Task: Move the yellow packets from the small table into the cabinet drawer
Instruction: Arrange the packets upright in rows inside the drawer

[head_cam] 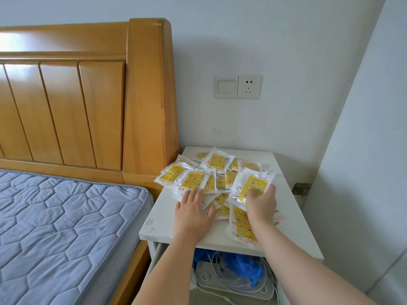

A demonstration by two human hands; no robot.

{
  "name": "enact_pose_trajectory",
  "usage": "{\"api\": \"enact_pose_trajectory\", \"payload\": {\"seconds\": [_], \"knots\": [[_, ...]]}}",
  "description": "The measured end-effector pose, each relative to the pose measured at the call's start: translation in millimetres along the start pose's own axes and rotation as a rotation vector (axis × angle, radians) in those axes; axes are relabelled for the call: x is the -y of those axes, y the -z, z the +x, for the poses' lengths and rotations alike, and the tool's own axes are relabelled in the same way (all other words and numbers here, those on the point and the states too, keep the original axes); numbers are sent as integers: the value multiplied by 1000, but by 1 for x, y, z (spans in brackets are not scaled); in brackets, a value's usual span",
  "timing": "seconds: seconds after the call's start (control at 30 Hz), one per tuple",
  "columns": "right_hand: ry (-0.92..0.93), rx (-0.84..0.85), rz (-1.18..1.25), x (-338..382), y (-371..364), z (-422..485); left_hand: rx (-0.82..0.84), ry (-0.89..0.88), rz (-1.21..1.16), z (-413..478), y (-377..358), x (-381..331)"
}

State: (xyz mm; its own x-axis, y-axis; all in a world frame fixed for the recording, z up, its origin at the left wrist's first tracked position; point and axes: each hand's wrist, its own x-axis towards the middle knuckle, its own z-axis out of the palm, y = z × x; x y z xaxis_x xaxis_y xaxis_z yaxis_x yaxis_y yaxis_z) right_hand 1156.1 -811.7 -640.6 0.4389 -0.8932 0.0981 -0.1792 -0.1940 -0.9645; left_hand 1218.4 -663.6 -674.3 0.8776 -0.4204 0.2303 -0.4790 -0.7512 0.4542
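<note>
White table (293, 219), scattered yellow packets (217, 161).

A home bedroom: a wooden headboard (88, 102) and quilted blue mattress (61, 227) stand beside a small white bedside table (154, 230), under a wall switch and socket (239, 86).

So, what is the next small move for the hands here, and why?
Probably the left hand should curl round a few yellow packets beneath it. It lies flat on the pile on the small table, holding nothing, while the right hand grips a packet.
</note>
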Motion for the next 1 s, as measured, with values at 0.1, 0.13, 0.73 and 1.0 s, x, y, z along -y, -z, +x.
{"api": "enact_pose_trajectory", "payload": {"seconds": [0.1, 0.13, 0.73, 1.0], "knots": [[16, 6, -38, 0, -4, 3, 14, -2, 35, 0, -1, 0], [16, 11, -53, 0, -5, 4, 25, -4, 44, 0, -1, -1], [81, 15, -1, -4, -26, 25, -271, 262, -56, 113, 30, 73], [132, 9, 16, -11, -31, 31, 50, 496, -247, 145, 31, 79]]}}
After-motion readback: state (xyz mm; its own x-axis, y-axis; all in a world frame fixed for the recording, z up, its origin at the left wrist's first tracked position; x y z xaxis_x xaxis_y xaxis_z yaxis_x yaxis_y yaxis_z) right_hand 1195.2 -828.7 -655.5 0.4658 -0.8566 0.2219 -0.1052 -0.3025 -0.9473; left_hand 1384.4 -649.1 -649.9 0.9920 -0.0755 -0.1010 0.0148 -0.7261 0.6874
